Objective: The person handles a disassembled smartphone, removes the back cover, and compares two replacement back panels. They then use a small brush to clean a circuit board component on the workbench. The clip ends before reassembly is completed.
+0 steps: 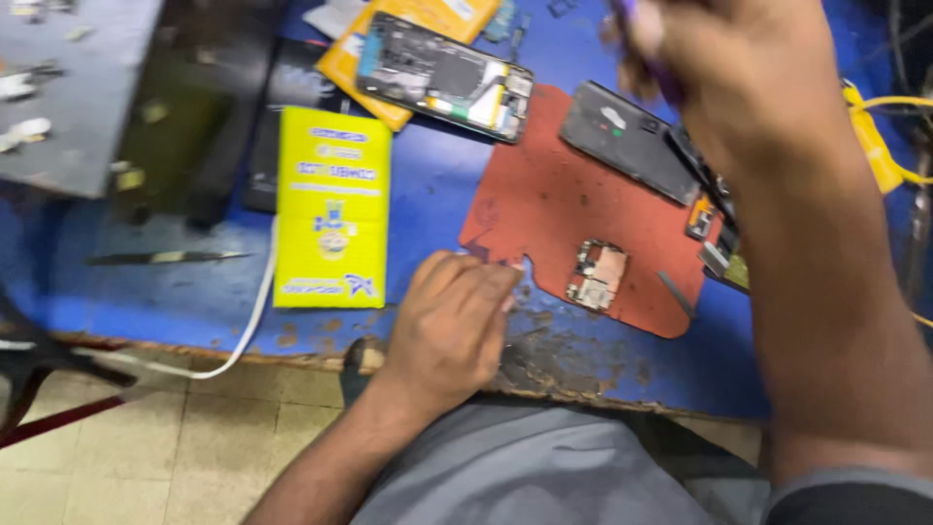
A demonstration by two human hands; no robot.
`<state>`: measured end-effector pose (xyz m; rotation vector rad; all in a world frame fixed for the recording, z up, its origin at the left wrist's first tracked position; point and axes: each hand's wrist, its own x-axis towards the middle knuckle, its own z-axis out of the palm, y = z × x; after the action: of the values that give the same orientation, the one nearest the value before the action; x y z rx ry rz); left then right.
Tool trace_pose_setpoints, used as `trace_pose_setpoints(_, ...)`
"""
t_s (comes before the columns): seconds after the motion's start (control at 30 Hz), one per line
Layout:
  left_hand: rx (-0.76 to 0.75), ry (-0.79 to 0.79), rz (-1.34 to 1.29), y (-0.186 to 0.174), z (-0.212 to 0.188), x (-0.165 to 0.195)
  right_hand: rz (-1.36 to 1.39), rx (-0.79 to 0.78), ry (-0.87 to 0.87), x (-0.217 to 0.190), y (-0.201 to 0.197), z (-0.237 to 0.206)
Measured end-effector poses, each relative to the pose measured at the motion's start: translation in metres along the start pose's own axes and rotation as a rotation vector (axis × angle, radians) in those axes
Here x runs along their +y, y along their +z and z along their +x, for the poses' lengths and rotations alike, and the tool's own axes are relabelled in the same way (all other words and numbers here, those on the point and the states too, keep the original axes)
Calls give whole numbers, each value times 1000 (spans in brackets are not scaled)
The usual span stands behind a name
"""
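Two hands are at work over the worn blue bench point(146, 282), and the care here lies in keeping small parts steady and in sight. The left hand point(452, 326) rests near the front edge of the bench with its fingers curled under, their tips touching the near corner of the red-brown rubber work mat point(544, 209); whether they pinch something small there I cannot tell. The right hand point(739, 78) is raised close to the camera and blurred, closed around a thin purple-handled tool point(653, 60) whose tip is not visible. The small bare circuit board with metal shields point(597, 274) lies loose on the mat, just beside the left fingertips and apart from both hands. A dark grey phone back cover point(627, 141) lies tilted across the far part of the mat, and an opened phone with its insides exposed point(445, 76) sits on an orange flat packet point(408, 53) beyond it. A yellow rectangular box point(332, 206) lies to the left of the mat, with a white cable point(248, 335) curving past it and slim metal tweezers point(165, 258) further left. In my judgement the work goes best if the left hand pins the mat or the board flat while the tool comes down slowly, since the board is light and would probably skid off the pitted bench edge.
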<state>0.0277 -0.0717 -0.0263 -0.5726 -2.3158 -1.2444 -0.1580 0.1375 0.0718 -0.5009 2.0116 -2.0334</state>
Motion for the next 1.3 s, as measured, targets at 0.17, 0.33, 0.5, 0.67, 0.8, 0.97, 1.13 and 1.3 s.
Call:
trace_pose_setpoints(0.17,-6,-97,-72,6,9,2,-706,130,78,6,-48,-130)
trace_pose_setpoints(0.33,-227,-201,-229,10,34,3,-992,250,104,25,-52,-203)
trace_pose_setpoints(0.5,-400,0,-110,28,81,-1,-964,297,46,41,-55,-229)
trace_pose_setpoints(0.67,-543,-87,-159,50,112,-15,-1070,275,-31,42,-48,-219)
trace_pose_setpoints(0.8,-592,76,-200,60,100,-27,-1194,112,-171,42,-48,-207)
trace_pose_setpoints(0.97,-661,76,-158,71,88,-42,-1221,116,-130,51,-39,-202)
trace_pose_setpoints(1.13,-653,59,-132,72,88,-42,-1264,53,-146,48,-33,-198)
trace_pose_setpoints(1.3,-638,77,-117,73,88,-41,-1279,29,-172,49,-32,-196)
